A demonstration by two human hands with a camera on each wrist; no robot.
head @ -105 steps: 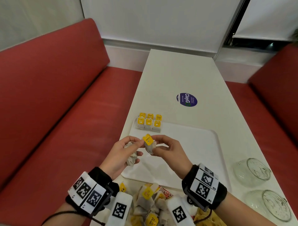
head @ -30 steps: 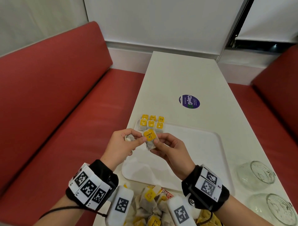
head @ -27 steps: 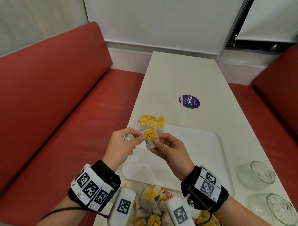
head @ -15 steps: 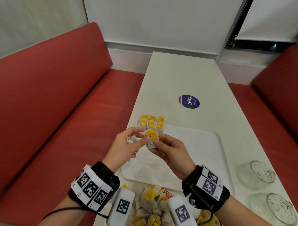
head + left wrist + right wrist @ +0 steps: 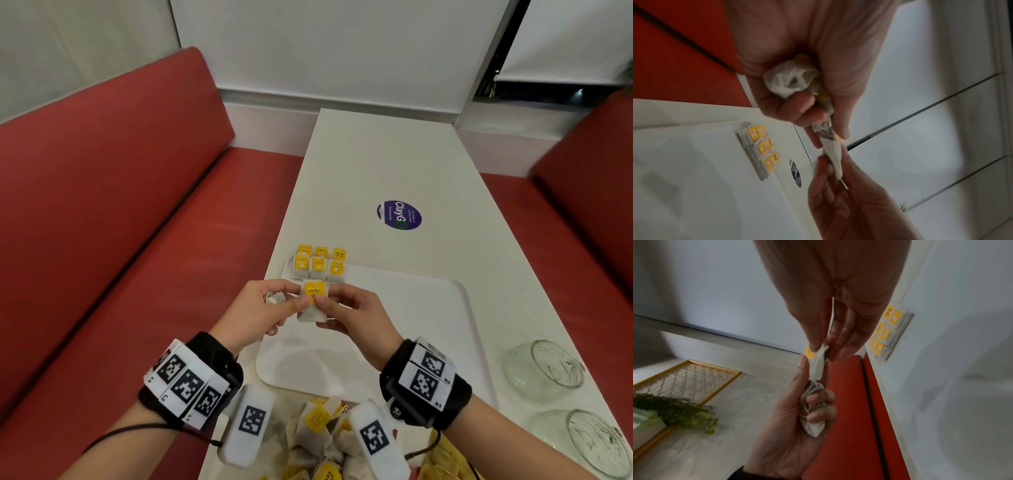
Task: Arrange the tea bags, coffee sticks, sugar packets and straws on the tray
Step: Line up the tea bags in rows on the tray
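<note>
A white tray [image 5: 404, 342] lies on the table, with two short rows of yellow-tagged tea bags [image 5: 320, 262] at its far left corner. Just in front of them, both hands hold one tea bag [image 5: 312, 303] above the tray, its yellow tag facing up. My left hand [image 5: 294, 301] pinches its left edge and also clutches a bunch of crumpled tea bags [image 5: 791, 81] in its palm. My right hand [image 5: 329, 301] pinches the right edge between thumb and fingers. In the right wrist view the pinched tea bag [image 5: 818, 363] shows edge-on, with the bunch [image 5: 812, 410] in the left fist.
A loose pile of tea bags [image 5: 318, 435] lies at the table's near edge, below my wrists. Two glass bowls [image 5: 544, 370] [image 5: 596, 445] stand to the right of the tray. A purple sticker [image 5: 399, 215] marks the table beyond the tray. Red benches flank the table.
Both hands have moved a little away from me, toward the rows of tea bags. The held tea bag has turned flatter, with its tag facing up.
</note>
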